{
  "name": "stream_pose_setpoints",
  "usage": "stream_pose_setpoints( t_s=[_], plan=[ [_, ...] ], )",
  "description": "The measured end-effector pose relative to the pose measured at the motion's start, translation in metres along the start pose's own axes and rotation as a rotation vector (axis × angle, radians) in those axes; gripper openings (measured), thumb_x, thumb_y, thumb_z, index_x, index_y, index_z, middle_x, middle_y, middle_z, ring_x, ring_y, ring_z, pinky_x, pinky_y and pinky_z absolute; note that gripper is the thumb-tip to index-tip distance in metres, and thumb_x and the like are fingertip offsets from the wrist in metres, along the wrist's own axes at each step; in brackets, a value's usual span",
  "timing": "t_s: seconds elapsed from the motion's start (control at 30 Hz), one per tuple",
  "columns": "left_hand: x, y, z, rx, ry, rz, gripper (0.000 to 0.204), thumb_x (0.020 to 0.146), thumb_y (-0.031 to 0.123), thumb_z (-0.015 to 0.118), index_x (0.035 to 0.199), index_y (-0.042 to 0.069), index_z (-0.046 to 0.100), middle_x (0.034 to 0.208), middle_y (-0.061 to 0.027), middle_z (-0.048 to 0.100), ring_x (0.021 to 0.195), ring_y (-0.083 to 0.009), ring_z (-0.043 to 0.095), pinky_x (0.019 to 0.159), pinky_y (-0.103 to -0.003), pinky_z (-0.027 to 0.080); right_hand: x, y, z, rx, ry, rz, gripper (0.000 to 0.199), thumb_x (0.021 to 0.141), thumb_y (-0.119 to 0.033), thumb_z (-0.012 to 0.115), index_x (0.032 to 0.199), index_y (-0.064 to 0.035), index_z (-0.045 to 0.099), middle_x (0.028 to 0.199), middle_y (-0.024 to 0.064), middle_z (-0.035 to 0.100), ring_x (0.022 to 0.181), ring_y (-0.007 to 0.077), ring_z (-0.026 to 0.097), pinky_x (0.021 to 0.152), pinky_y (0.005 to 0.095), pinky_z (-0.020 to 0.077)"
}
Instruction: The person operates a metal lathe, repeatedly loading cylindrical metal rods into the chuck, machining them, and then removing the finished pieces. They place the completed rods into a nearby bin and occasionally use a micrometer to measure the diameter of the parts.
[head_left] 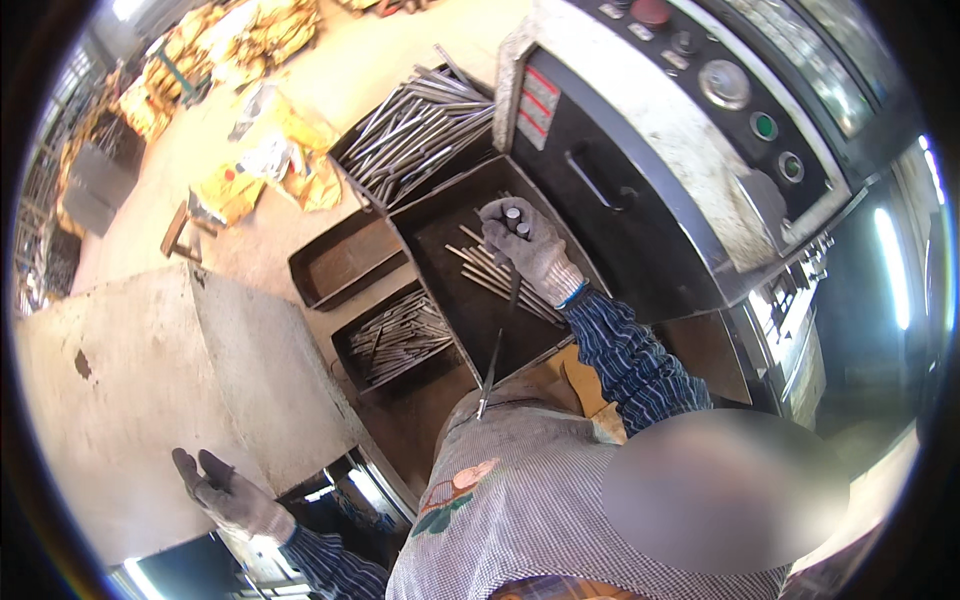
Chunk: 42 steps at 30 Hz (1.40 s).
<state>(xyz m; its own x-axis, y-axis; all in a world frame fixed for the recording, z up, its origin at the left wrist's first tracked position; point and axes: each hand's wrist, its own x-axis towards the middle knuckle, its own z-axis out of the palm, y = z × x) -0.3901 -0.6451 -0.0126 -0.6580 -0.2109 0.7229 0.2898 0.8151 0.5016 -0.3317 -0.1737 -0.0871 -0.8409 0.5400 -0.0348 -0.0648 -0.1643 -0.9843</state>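
We look down on a workshop floor, with our own checked apron filling the lower centre of the frame. Our right hand [527,243], in a grey work glove, reaches up into the centre of the picture and is closed around a few short metal rods [516,220], whose round ends stick up out of the fist. The hand hangs just above a dark metal tray [440,240] that sits at the middle of the frame, and more loose rods [490,272] lie on the tray floor directly beneath the glove. A single long rod [493,365] slants down from the tray's lower edge toward our apron.

Our left hand [222,490], also gloved, sits in the lower left of the frame with its fingers spread wide, holding nothing; it lies against the lower edge of a large pale block [130,390] that takes up the left side.

Above the tray, toward the upper centre, a bin [352,165] is packed with long silver rods. To the left of the tray stands a shallow rusty tray [345,262], and below that another tray of thin rods [400,335]. The right side of the picture is filled by a dark machine [640,200] with a control panel [740,100] of round buttons at the upper right. Yellow scraps [290,160] litter the floor at the upper left.
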Motion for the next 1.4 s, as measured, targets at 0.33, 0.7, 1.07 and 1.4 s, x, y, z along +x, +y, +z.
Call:
stream_pose_setpoints(
  t_s=[0.33,0.7,1.07,1.4],
  plan=[
    [-0.136,0.174,0.135,-1.16,-0.957,0.481,0.09,0.082,0.026,0.086,0.155,0.007,0.037,0.15,-0.0262,0.045,0.139,-0.0393,0.047,0.113,-0.045,0.044,-0.093,-0.114,0.005,0.361,-0.013,-0.37,0.023,0.101,-0.019,0.065,0.108,0.002,0.06,0.07,0.0024,0.054,0.054,0.0121,0.052,0.051,0.0293,0.0512],
    [-0.18,0.287,0.081,-0.8,-1.508,0.593,0.045,0.084,0.035,0.081,0.116,0.006,0.067,0.079,-0.0102,0.071,0.069,-0.0237,0.072,0.068,-0.037,0.058,-0.195,-0.162,-0.097,0.416,0.497,-0.437,0.067,0.094,-0.073,0.047,0.085,-0.0094,0.063,0.057,0.0008,0.053,0.043,0.0132,0.052,0.043,0.0332,0.0527],
    [-0.244,0.43,0.048,-0.804,-1.339,1.124,0.047,0.071,0.019,0.077,0.117,0.015,0.071,0.082,-0.0118,0.073,0.069,-0.0314,0.071,0.068,-0.04,0.057,-0.313,-0.124,-0.302,-0.012,1.164,-0.317,0.045,0.107,-0.041,0.048,0.111,0.0,0.066,0.068,0.0069,0.066,0.048,0.0124,0.059,0.044,0.0231,0.0468],
    [-0.295,0.606,0.044,-0.449,-0.935,1.95,0.052,0.081,0.011,0.072,0.132,0.015,0.061,0.089,-0.0013,0.063,0.091,-0.0194,0.063,0.085,-0.043,0.054,-0.43,-0.127,-0.39,-0.195,0.228,0.586,0.026,0.086,-0.023,0.082,0.1,-0.0019,0.074,0.072,-0.0008,0.066,0.055,0.0062,0.057,0.046,0.0217,0.0445]
  ],
)
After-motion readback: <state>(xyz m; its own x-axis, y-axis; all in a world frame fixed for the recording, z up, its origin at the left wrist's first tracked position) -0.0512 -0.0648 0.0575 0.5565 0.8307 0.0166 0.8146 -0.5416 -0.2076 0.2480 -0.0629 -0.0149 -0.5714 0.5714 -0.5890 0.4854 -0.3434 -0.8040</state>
